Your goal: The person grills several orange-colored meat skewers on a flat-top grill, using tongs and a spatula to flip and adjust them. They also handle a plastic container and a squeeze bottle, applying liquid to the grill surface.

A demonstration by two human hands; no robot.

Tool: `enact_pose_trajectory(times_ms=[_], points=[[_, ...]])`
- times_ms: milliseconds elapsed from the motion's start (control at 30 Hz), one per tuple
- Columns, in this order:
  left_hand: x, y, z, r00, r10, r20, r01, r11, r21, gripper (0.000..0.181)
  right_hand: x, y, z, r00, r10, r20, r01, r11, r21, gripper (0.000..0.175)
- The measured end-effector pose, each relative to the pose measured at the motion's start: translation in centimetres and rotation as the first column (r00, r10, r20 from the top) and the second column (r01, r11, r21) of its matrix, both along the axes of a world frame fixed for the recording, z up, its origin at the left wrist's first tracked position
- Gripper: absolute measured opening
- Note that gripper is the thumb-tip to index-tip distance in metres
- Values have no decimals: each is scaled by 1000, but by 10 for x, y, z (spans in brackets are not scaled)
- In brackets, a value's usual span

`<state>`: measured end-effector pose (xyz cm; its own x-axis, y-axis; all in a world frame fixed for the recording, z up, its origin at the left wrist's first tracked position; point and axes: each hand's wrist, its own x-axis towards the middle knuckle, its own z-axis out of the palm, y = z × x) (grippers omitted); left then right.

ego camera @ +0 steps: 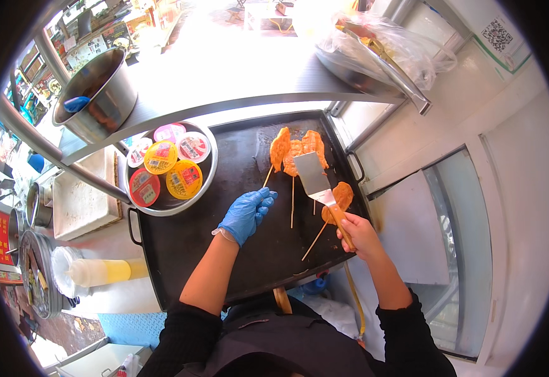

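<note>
My left hand (245, 216), in a blue disposable glove, grips the stick of a skewered flat meat piece (280, 147). This orange-brown piece is tilted; whether it touches the griddle (194, 245) I cannot tell. My bare right hand (360, 234) holds a metal spatula (310, 170) by its wooden handle. The blade lies over the lower part of the neighbouring skewered pieces (313, 140) and hides some of them. Closer to me, another skewered piece (343, 194) rests on the black griddle, partly beneath the spatula's handle.
A steel basin (212, 162) of sealed cups sits on the griddle's left corner. Beyond runs a raised shelf (236, 94) with a steel pot (98, 101) and a bowl with tongs (394, 70). At left are a squeeze bottle (100, 272) and white tray (83, 198).
</note>
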<state>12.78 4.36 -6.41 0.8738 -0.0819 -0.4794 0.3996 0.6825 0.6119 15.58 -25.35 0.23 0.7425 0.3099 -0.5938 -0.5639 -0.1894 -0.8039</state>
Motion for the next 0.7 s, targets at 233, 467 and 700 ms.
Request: enact_pose_trajectory(times_ms=[233,467,700], points=[[-14,-8,14,964,-164,-211,249,839,484,36,-46,-52,16,994,-99,45,101,994,-45,36],[-91,24,55,971,-143,-192,239,621,747,33,-112,-97,-13,846,30,533,314,779,-543,43],[-199,5,56,996,-13,-83,55,856,515,19,-136,-73,-77,823,192,534,411,448,-794,52]])
